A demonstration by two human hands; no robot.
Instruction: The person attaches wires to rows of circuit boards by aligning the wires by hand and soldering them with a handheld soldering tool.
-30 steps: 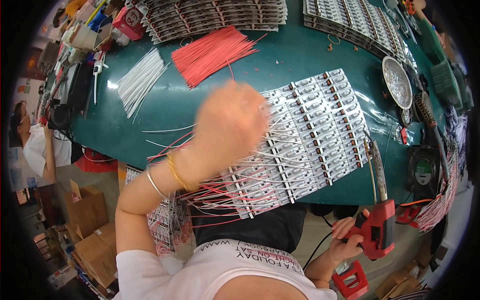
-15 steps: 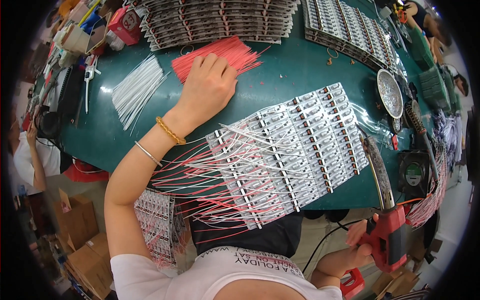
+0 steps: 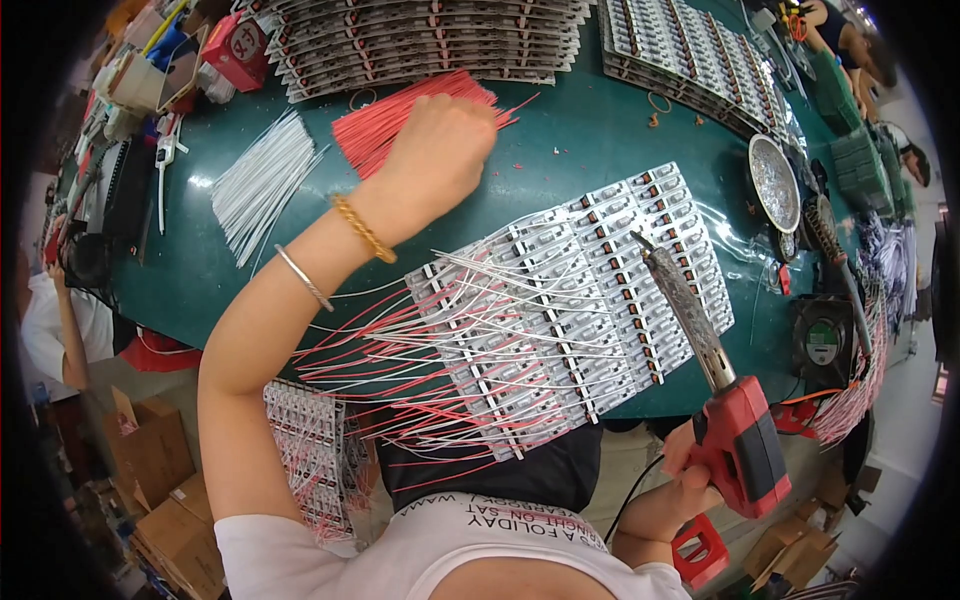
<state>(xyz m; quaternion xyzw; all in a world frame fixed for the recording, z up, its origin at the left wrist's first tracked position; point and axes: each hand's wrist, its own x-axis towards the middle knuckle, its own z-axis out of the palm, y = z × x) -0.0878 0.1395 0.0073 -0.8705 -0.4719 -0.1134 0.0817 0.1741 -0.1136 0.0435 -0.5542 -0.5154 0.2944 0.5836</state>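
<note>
My left hand (image 3: 445, 150) is closed in a fist over the right end of a bundle of red wires (image 3: 385, 120). Its fingertips are turned under, so anything between them is hidden. A bundle of white wires (image 3: 262, 185) lies to its left. My right hand (image 3: 692, 465) grips a red and black soldering gun (image 3: 740, 440), whose dark tip (image 3: 655, 255) reaches over the right part of a panel of small circuit boards (image 3: 570, 310). Red and white wires (image 3: 400, 350) fan out from the panel's left side over the table edge toward my lap.
Stacked board panels (image 3: 420, 45) stand at the back, with another stack (image 3: 695, 70) at the back right. A metal dish (image 3: 775, 180) and a small fan (image 3: 822, 340) are on the right. A wired panel (image 3: 305, 450) hangs below the table's edge. Other people sit nearby.
My left hand has shifted slightly right and curled into a fist. My right hand has moved the soldering gun left, bringing its tip from the panel's right edge to over the boards.
</note>
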